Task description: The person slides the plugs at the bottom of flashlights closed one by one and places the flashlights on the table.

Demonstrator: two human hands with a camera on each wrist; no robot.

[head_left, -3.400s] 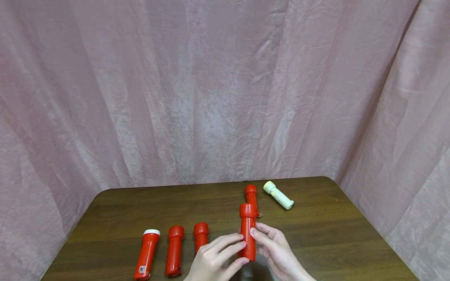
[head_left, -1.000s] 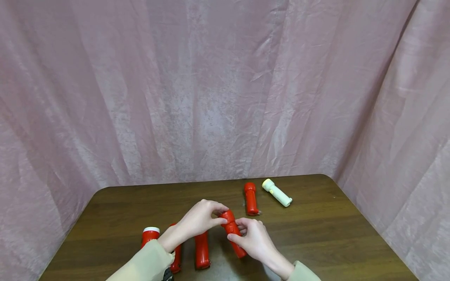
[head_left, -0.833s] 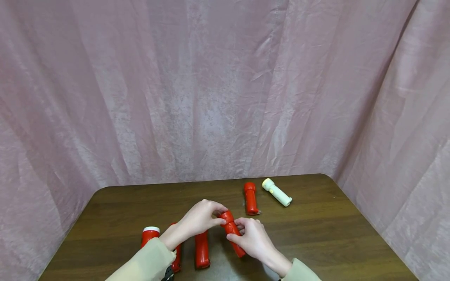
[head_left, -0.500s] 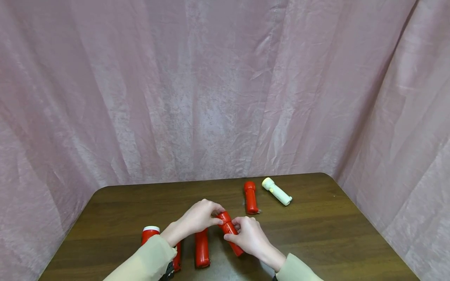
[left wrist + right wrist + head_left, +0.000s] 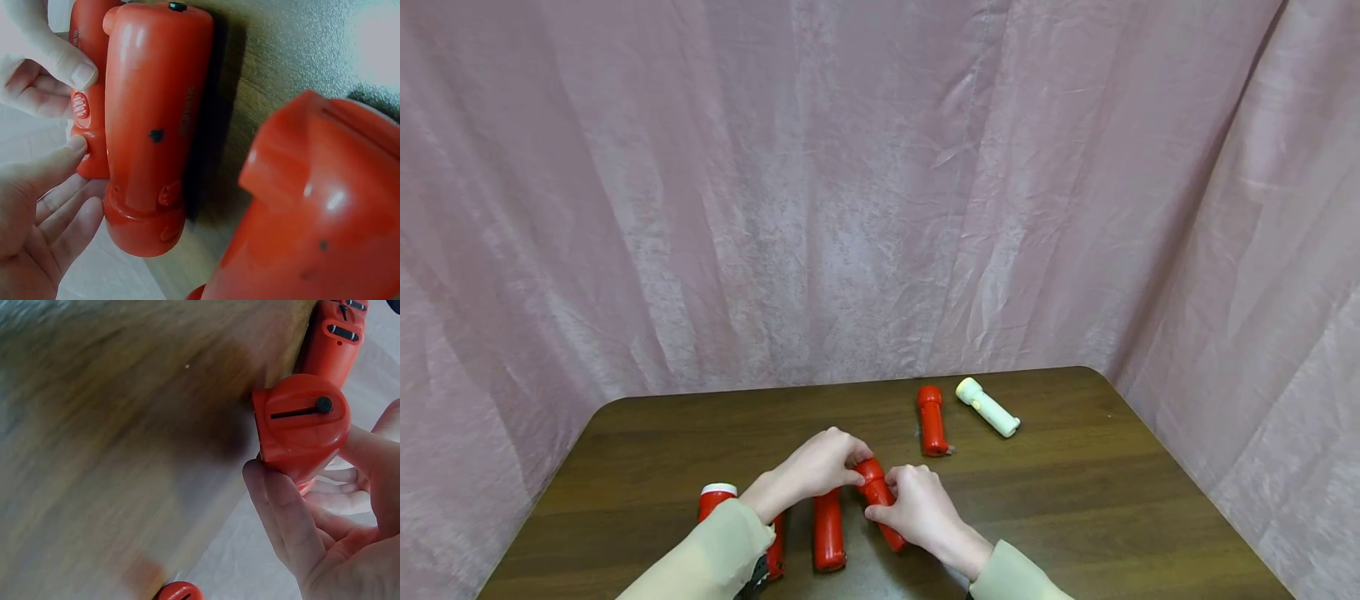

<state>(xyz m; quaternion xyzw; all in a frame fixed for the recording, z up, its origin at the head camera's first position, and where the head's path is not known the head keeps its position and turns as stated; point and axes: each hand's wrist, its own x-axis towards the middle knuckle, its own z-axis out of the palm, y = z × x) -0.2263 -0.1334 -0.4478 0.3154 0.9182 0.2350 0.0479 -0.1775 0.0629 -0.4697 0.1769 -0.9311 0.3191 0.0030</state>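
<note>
Both hands hold one red flashlight (image 5: 876,485), tilted with its head toward the back left. My left hand (image 5: 820,468) pinches the head end between thumb and fingers. Around the body, my right hand (image 5: 921,507) has its thumb on the near side; the left wrist view shows that thumb just above the ribbed switch (image 5: 80,105). Immediately left of it lies another red flashlight (image 5: 829,533), its head partly covered by the left hand. In the right wrist view the held flashlight's tail (image 5: 306,415) faces the camera. Whether it touches the table, I cannot tell.
Farther left are a red flashlight (image 5: 777,550) and a white-rimmed red one (image 5: 715,498), both partly hidden by the left arm. At the back of the brown table (image 5: 1075,500) lie a red flashlight (image 5: 932,423) and a pale green one (image 5: 988,408). Pink curtains (image 5: 850,208) hang behind.
Since the oldest frame, the left hand has shifted from the flashlight's body to its head, and the flashlight has tilted. Over the last second both hands have carried it slightly left, toward the neighbouring flashlight.
</note>
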